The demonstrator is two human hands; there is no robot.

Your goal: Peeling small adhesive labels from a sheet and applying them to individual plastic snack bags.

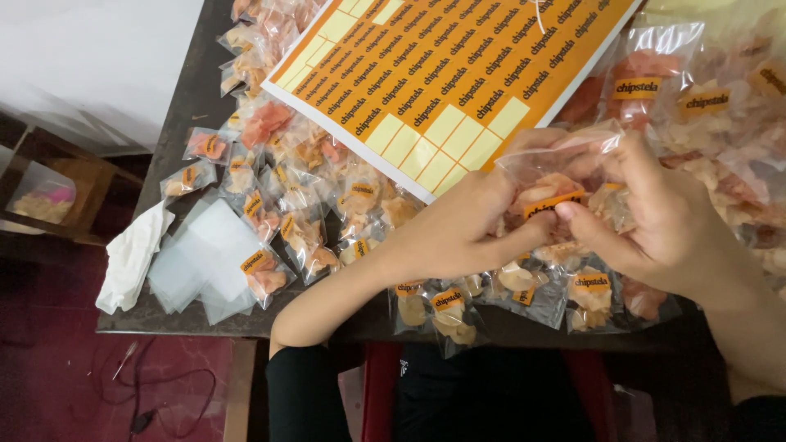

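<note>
Near edge: a row of small clear packets of chips (pixel 449 309) lies along the table's (pixel 188 106) lower rim, each with an orange label, just under the person's forearms.
Left hand: the left hand (pixel 458 233), at centre frame, is closed in a pinch on the lower left part of the held bag.
Right hand: the right hand (pixel 647 217), right of centre, is curled shut, its thumb pressing on the orange sticker on the bag's front.
Held bag: the clear bag of chips (pixel 565 164) sits between both hands, its mouth up toward the top of the frame, its long axis roughly up and down; both hands touch it, neither nearer.
Sticker: the orange sticker (pixel 550 202) is a short strip set slightly slanted across the bag, right at the thumb tips.
Lower left: a stack of empty clear bags (pixel 205 254) and a crumpled white cloth (pixel 131 258).
Middle left: a heap of labelled packets (pixel 303 188).
Far: a white sticker sheet (pixel 442 74), orange labels in rows, with pale yellow gaps.
Upper right: more labelled bags (pixel 712 106) piled up.
</note>
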